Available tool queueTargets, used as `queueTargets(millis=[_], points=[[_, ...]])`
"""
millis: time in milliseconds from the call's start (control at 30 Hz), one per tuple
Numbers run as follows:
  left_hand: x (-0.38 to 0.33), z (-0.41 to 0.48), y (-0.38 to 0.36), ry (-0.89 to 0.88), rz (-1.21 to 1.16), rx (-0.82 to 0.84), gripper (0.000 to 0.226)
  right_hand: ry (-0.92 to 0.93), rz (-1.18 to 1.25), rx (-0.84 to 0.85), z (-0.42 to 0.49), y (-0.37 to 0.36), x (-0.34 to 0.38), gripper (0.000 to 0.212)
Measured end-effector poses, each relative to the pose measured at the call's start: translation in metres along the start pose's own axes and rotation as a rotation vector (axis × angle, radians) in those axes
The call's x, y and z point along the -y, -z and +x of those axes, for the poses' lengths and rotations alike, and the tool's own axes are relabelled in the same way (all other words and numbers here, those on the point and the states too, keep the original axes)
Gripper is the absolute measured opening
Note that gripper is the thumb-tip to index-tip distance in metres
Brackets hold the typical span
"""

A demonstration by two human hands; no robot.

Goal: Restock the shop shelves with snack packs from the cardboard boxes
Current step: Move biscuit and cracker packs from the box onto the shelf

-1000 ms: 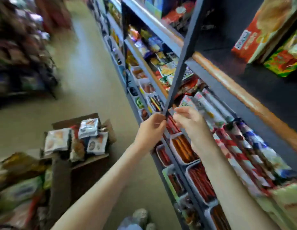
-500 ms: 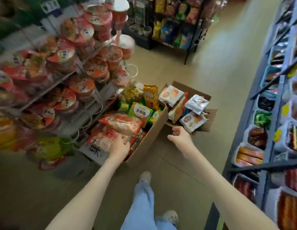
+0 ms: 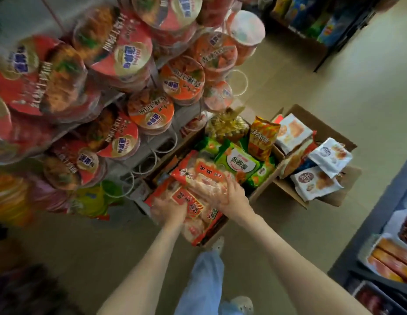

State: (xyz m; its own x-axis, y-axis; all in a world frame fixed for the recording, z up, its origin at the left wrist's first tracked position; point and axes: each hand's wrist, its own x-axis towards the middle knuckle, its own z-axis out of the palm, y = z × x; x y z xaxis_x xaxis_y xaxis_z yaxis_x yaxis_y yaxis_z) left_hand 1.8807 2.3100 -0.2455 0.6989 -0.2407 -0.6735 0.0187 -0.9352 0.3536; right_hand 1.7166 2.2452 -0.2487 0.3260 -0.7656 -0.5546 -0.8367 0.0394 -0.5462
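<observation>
on beige shop floor (image 3: pixel 334 87) beside noodle cups (image 3: pixel 150 110), two cardboard boxes (image 3: pixel 288 192); right hand (image 3: pixel 232 196) spread on red snack packs (image 3: pixel 202 173), grip of left hand (image 3: pixel 168 209) too blurred to tell.

From our head we look steeply down at the boxes (image 3: pixel 288 192) on the floor (image 3: pixel 311 87), near us, with the rack (image 3: pixel 138 155) close on our left.

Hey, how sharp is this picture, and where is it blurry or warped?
Head view: the left hand and right hand are motion-smeared on the red snack packs; the noodle bowls at left are blurred and bowed; the green pack reads sharpest.
</observation>
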Motion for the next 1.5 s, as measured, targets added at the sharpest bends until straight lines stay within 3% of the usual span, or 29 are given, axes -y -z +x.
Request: queueTargets(millis=[133, 233, 500, 600, 700, 867, 1067, 1133, 1233, 1300, 1400, 1500], points=[[0.041, 0.06, -0.016, 0.199, -0.286, 0.138, 0.123, 0.058, -0.182, -0.01, 0.024, -0.023, -0.002, 0.095], [0.045, 0.05, -0.01, 0.218, -0.314, 0.258, 0.117, 0.036, -0.234, -0.002, 0.029, -0.033, -0.004, 0.092], [0.051, 0.04, -0.009, 0.115, -0.387, 0.134, 0.106, 0.061, -0.309, -0.032, 0.028, -0.032, -0.004, 0.08], [0.051, 0.039, -0.006, 0.13, -0.429, 0.195, 0.085, 0.046, -0.278, -0.037, 0.026, -0.031, -0.004, 0.077], [0.046, 0.03, 0.0, 0.104, -0.497, 0.238, 0.065, 0.046, -0.197, -0.018, 0.02, -0.03, -0.002, 0.079], [0.038, 0.014, 0.03, -0.029, -0.623, 0.201, 0.064, 0.076, -0.041, 0.034, -0.003, -0.009, 0.016, 0.089], [0.032, 0.0, 0.099, -0.131, -0.846, 0.359, 0.052, 0.106, 0.451, 0.157, -0.036, 0.039, 0.04, 0.101], [0.015, -0.017, 0.111, -0.205, -0.849, 0.473, 0.052, 0.103, 0.602, 0.215, -0.048, 0.059, 0.048, 0.095], [-0.022, -0.05, 0.11, -0.347, -0.77, 0.675, 0.047, 0.116, 0.7, 0.245, -0.071, 0.091, 0.053, 0.07], [-0.046, -0.076, 0.097, -0.468, -0.691, 0.81, 0.05, 0.112, 0.759, 0.156, -0.091, 0.11, 0.044, 0.069], [-0.078, -0.124, 0.066, -0.633, -0.584, 0.916, 0.057, 0.116, 0.901, -0.122, -0.132, 0.14, 0.013, 0.072], [-0.099, -0.184, 0.025, -0.823, -0.438, 0.889, 0.095, 0.098, 1.015, -0.386, -0.189, 0.169, -0.03, 0.072]])
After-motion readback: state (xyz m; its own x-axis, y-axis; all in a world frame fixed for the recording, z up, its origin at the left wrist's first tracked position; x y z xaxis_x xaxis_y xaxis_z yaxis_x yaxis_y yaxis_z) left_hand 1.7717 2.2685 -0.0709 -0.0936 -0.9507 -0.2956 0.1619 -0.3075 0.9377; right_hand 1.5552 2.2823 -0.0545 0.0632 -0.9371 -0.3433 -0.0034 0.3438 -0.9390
